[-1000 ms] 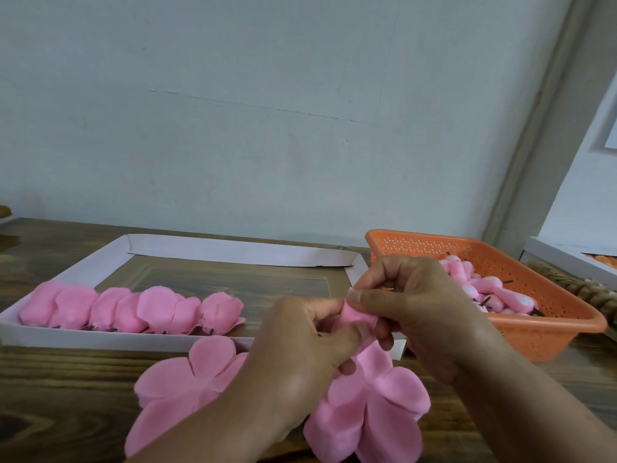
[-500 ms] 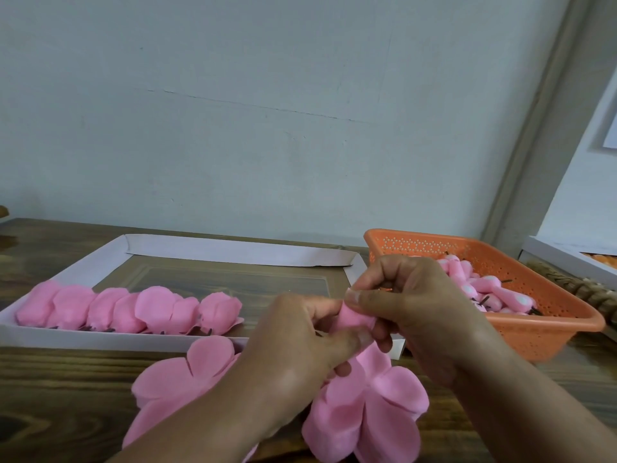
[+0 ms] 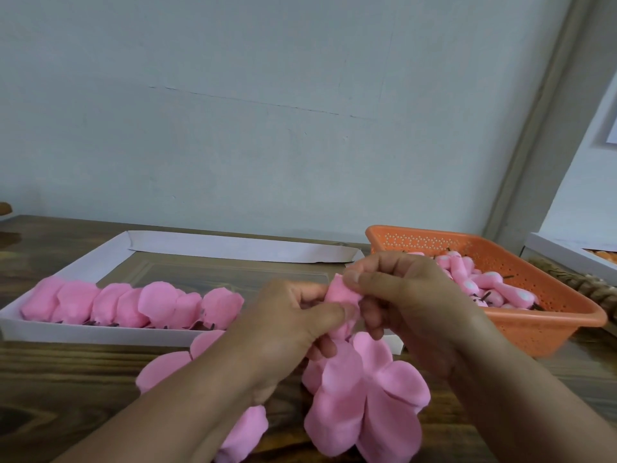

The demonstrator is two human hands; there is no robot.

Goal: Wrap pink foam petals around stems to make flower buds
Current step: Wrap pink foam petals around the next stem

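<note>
A white tray (image 3: 66, 332) at the left of the desk (image 3: 50, 396) holds a row of finished pink buds (image 3: 133, 305). At centre, the left hand (image 3: 283, 325) and right hand (image 3: 410, 302) both pinch a rolled pink foam petal (image 3: 340, 292) above loose flat petals (image 3: 364, 406). At right, an orange basket (image 3: 534, 329) holds more pink pieces (image 3: 487, 289).

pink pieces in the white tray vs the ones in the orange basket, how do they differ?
The pieces in the white tray are broad, rounded buds set in one row; those in the orange basket are slim cores in a loose pile. Several basket cores show pale ends; the tray buds are all pink. Both lots are pink with dark stem bits showing.
</note>
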